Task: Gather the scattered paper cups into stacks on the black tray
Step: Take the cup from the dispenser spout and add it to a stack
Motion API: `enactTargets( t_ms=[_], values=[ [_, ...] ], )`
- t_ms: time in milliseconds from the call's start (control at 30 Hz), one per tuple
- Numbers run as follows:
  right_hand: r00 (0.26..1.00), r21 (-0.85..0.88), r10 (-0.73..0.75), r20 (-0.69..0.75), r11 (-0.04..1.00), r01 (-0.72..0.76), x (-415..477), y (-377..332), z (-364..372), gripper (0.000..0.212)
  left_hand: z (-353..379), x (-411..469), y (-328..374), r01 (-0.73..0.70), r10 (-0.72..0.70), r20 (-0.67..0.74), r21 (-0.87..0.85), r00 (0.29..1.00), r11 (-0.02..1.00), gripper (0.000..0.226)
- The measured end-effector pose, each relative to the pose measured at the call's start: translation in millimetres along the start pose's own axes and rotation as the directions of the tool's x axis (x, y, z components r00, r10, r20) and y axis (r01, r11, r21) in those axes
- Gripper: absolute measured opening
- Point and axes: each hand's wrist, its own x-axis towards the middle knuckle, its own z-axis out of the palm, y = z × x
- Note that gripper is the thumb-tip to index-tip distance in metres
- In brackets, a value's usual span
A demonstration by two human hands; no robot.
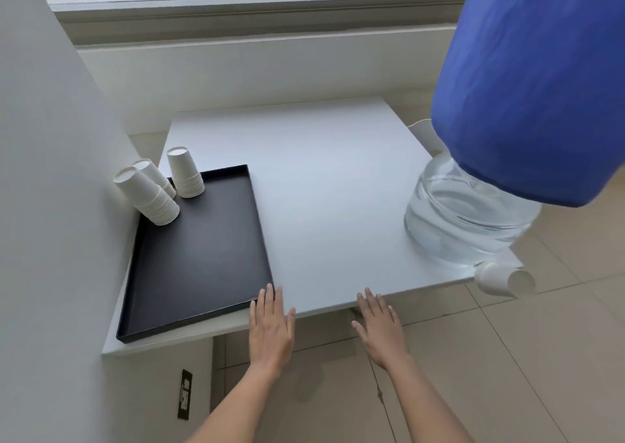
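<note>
A black tray [199,260] lies on the left part of a white table [331,205]. Three stacks of upside-down white paper cups stand at the tray's far left corner: a front stack [148,197], one behind it [154,175], and a right stack [184,172]. A single paper cup [505,280] lies on its side at the table's right front corner, below the water jug. My left hand [270,324] hovers flat and empty by the tray's near right corner. My right hand [380,327] is flat and empty over the table's front edge.
A large water jug [466,219] with a blue cover [531,87] stands on the table's right side. A white cup-like object [424,136] shows behind it. A wall [50,205] borders the left, with an outlet [185,393] low down. Tiled floor lies below.
</note>
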Motion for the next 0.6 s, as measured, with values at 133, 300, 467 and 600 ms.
enactTargets(
  t_ms=[133,300,467,600],
  values=[
    [0.929,0.323,0.180,-0.325,0.944,-0.069,-19,28,-13,0.045,10,-8,32,-0.091,0.091,-0.005,-0.082,0.996,0.992,0.048],
    [0.669,0.791,0.640,-0.378,0.599,-0.126,-31,83,-43,0.040,26,-2,104,-0.244,0.256,0.027,-0.225,0.966,0.943,0.038],
    [0.544,0.868,0.751,-0.375,0.490,-0.078,-36,145,-63,0.038,44,5,189,-0.369,0.393,0.033,-0.280,0.919,0.886,0.038],
    [0.524,0.884,0.770,-0.365,0.463,-0.065,-41,186,-70,0.043,59,9,253,-0.433,0.476,0.078,-0.307,0.876,0.847,0.043]
  ],
)
